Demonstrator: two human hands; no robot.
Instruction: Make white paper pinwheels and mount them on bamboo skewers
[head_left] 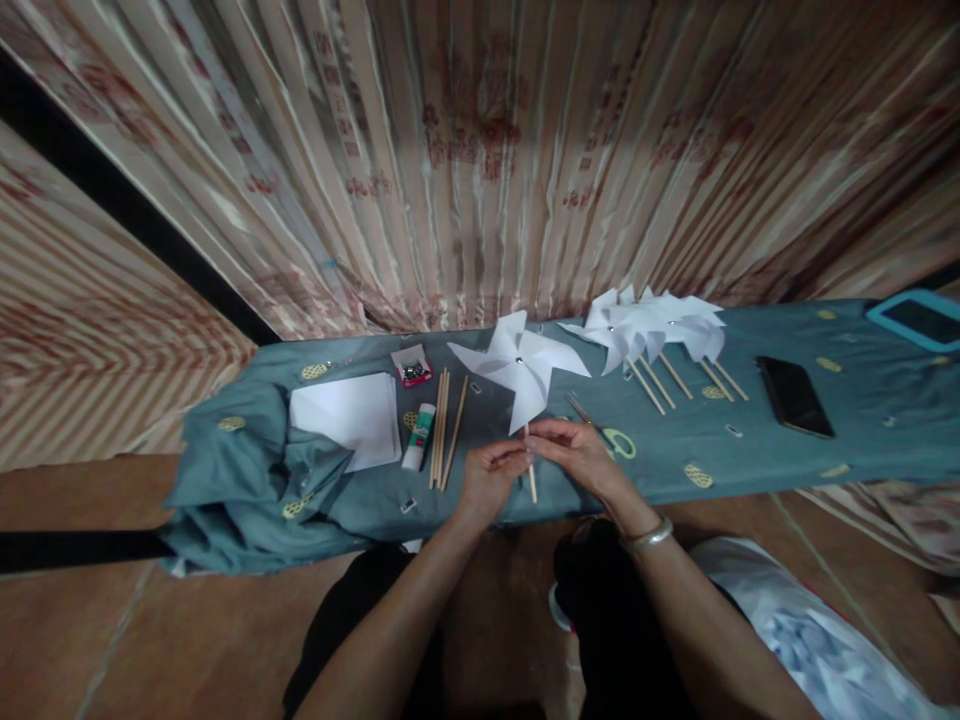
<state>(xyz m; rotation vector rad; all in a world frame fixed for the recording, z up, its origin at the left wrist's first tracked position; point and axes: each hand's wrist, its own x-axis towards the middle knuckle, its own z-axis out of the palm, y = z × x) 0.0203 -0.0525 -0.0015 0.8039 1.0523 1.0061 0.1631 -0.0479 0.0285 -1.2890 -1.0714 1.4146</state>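
A white paper pinwheel (pixel 541 366) with a shiny pin at its centre stands on a thin wooden stick, held up over the cloth. My left hand (pixel 491 478) and my right hand (pixel 574 448) meet at the stick below the blades, and the fingers of both are closed on it. Just right of my right hand lie scissors (pixel 619 443) with yellow-green handles. To the left of my left hand are several loose wooden sticks (pixel 441 430), a green and white glue stick (pixel 419 437) and a small red box (pixel 412 367) of dark metal pins.
Several finished-looking pinwheels (pixel 652 322) lie overlapped at the back right. A stack of white paper (pixel 360 415) is at the left, partly under bunched cloth (pixel 247 470). A black phone (pixel 795 397) and a blue-framed device (pixel 919 318) lie right. Curtains (pixel 480 180) hang behind.
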